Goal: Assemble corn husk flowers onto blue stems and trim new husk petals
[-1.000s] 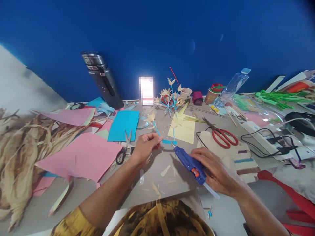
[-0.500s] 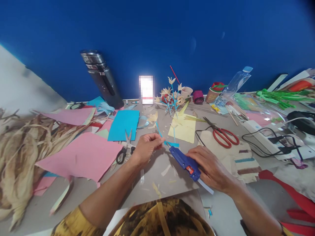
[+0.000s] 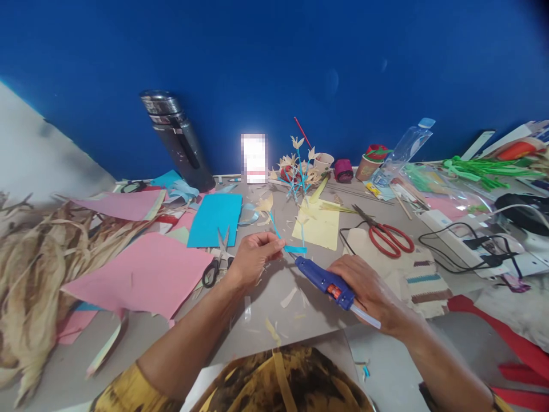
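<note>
Blue glue gun (image 3: 323, 280), in right hand (image 3: 369, 292), near left hand (image 3: 256, 257)

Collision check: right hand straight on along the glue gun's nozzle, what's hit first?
Probably the left hand, just ahead of the glue gun; the blue strip is close to that line too, depth unclear.

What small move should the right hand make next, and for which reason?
I would probably ease the glue gun slightly back with the right hand: the gun's nozzle sits very near the left hand, whose fingertips pinch the blue strip together with a blue stem.
</note>
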Demonstrator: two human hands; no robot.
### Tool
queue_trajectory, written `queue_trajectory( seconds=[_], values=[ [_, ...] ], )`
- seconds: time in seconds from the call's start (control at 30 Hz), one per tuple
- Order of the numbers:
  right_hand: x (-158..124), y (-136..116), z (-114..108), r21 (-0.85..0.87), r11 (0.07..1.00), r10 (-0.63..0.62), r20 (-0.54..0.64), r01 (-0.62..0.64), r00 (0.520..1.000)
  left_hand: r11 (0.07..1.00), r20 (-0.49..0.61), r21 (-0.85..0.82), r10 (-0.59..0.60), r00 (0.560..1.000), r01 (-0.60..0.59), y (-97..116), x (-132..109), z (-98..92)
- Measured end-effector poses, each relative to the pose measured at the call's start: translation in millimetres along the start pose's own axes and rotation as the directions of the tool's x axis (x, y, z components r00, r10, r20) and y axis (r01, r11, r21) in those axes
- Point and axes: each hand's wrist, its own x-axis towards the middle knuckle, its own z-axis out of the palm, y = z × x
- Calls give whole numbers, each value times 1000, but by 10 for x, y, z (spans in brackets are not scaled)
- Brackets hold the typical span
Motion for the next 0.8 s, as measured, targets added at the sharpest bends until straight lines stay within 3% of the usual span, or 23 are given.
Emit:
queue_trajectory(
  seconds=[0.8],
  values=[
    [9, -23, -30, -22, 999, 42, 51, -40, 998, 999, 10, -37, -26, 1000, 27, 35, -9, 9]
  ],
)
